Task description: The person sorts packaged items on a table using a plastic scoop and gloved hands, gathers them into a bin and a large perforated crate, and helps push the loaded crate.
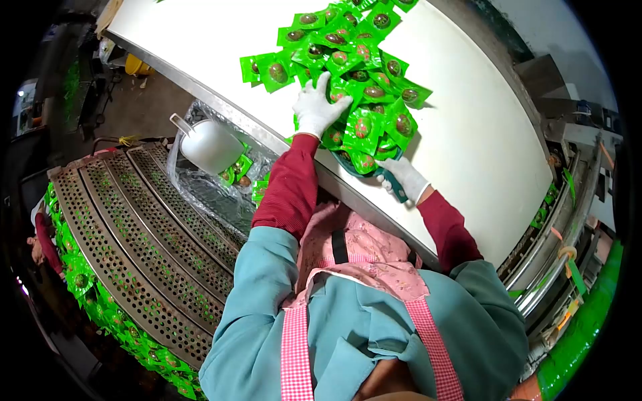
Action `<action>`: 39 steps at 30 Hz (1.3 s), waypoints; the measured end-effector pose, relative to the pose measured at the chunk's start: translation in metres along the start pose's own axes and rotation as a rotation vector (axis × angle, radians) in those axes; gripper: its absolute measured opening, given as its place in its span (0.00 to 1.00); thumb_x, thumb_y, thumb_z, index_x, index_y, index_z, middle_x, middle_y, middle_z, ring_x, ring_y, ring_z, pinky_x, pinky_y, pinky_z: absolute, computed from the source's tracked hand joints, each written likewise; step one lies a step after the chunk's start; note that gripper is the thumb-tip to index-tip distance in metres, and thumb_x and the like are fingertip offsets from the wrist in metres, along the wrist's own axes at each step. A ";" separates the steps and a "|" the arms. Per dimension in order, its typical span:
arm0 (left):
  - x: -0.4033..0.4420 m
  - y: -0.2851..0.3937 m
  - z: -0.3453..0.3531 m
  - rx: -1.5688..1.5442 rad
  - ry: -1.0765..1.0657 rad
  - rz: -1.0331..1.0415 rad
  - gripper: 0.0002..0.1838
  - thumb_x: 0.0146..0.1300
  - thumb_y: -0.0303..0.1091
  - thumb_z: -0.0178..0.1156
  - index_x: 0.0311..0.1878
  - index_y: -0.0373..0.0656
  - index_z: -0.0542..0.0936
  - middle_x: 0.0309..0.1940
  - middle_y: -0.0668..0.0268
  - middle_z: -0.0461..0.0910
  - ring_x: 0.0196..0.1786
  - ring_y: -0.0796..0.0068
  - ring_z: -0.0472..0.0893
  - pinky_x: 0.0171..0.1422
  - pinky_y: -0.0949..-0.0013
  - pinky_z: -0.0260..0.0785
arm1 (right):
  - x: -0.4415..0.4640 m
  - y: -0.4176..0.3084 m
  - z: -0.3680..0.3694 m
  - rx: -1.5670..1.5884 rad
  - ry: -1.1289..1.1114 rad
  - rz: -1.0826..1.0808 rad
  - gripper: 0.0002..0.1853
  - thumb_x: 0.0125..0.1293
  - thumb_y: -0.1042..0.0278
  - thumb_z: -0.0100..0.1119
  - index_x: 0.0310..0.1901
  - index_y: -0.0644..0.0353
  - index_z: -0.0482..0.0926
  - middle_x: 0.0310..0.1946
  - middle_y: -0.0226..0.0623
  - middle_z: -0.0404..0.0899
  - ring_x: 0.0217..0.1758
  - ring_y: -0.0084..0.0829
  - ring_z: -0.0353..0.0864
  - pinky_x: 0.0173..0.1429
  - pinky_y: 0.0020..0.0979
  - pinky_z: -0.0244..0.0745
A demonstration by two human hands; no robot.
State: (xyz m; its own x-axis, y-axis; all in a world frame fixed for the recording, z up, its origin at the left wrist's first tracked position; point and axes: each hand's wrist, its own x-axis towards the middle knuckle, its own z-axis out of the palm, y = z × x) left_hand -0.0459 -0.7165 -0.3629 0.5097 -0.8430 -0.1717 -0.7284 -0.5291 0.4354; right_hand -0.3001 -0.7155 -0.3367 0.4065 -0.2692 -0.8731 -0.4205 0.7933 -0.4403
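Note:
Many small green packets (363, 127), each with a dark or reddish round item showing, lie heaped on a white tabletop (478, 134). My left hand (319, 107), in a white glove, rests on the left side of the heap with its fingers spread. At the near edge of the table my right hand (406, 180), also gloved, is wrapped round the dark green handle of a scoop (348, 164). Packets lie in and over the scoop and hide most of it.
Left of the table, a white plastic scoop (212, 147) lies with packets in a plastic-lined container (257, 159). Perforated metal plates (144, 234) curve at the lower left, with green packets along their outer side. Metal rails (545, 274) stand at the right.

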 end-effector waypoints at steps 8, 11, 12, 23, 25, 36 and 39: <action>-0.026 0.022 -0.021 -0.045 0.025 0.095 0.44 0.50 0.60 0.66 0.68 0.55 0.64 0.56 0.47 0.71 0.58 0.46 0.74 0.56 0.47 0.71 | -0.022 0.027 0.014 0.114 -0.023 -0.018 0.09 0.68 0.62 0.51 0.36 0.59 0.70 0.18 0.33 0.72 0.10 0.24 0.65 0.13 0.27 0.59; -0.033 0.036 -0.043 -0.087 0.042 0.137 0.43 0.50 0.60 0.66 0.68 0.54 0.64 0.55 0.46 0.72 0.56 0.46 0.75 0.56 0.49 0.71 | -0.053 0.017 0.019 0.112 -0.011 -0.095 0.09 0.68 0.62 0.51 0.36 0.60 0.71 0.18 0.34 0.72 0.10 0.25 0.65 0.13 0.27 0.60; -0.035 0.040 -0.050 -0.088 0.140 0.185 0.43 0.50 0.60 0.66 0.67 0.53 0.66 0.54 0.46 0.73 0.54 0.47 0.77 0.56 0.50 0.72 | -0.068 0.008 0.024 0.101 -0.014 -0.151 0.08 0.65 0.67 0.46 0.32 0.60 0.71 0.17 0.32 0.73 0.10 0.23 0.65 0.13 0.27 0.59; -0.071 0.024 -0.132 -0.264 0.164 0.085 0.42 0.47 0.63 0.61 0.64 0.52 0.69 0.54 0.48 0.74 0.53 0.46 0.77 0.55 0.44 0.69 | -0.093 -0.016 0.051 -0.100 -0.126 -0.171 0.19 0.69 0.48 0.49 0.25 0.51 0.69 0.14 0.25 0.67 0.09 0.22 0.61 0.13 0.25 0.56; -0.094 0.001 -0.149 -0.222 0.143 -0.020 0.47 0.46 0.68 0.59 0.68 0.55 0.66 0.58 0.49 0.72 0.57 0.46 0.76 0.57 0.44 0.68 | -0.105 -0.015 0.077 -0.079 -0.150 -0.145 0.16 0.68 0.51 0.49 0.29 0.52 0.69 0.16 0.27 0.69 0.09 0.22 0.62 0.13 0.25 0.57; -0.303 -0.118 -0.338 0.072 0.621 -0.605 0.45 0.47 0.70 0.57 0.67 0.56 0.67 0.61 0.45 0.69 0.59 0.43 0.74 0.60 0.45 0.67 | -0.181 -0.037 0.278 -0.559 -0.840 -0.204 0.13 0.70 0.54 0.50 0.36 0.56 0.72 0.19 0.27 0.72 0.12 0.17 0.63 0.15 0.20 0.58; -0.388 -0.150 -0.388 0.215 0.889 -0.680 0.46 0.50 0.71 0.55 0.69 0.55 0.65 0.63 0.42 0.67 0.62 0.40 0.71 0.64 0.46 0.65 | -0.230 -0.026 0.347 -0.696 -0.955 -0.207 0.16 0.70 0.53 0.48 0.34 0.59 0.72 0.18 0.26 0.71 0.11 0.17 0.63 0.15 0.20 0.57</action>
State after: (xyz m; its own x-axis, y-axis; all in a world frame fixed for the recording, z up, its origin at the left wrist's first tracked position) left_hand 0.0429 -0.2724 -0.0183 0.9105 -0.0531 0.4100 -0.1966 -0.9281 0.3163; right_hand -0.1013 -0.4854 -0.0520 0.8321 0.3904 -0.3939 -0.5046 0.2382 -0.8298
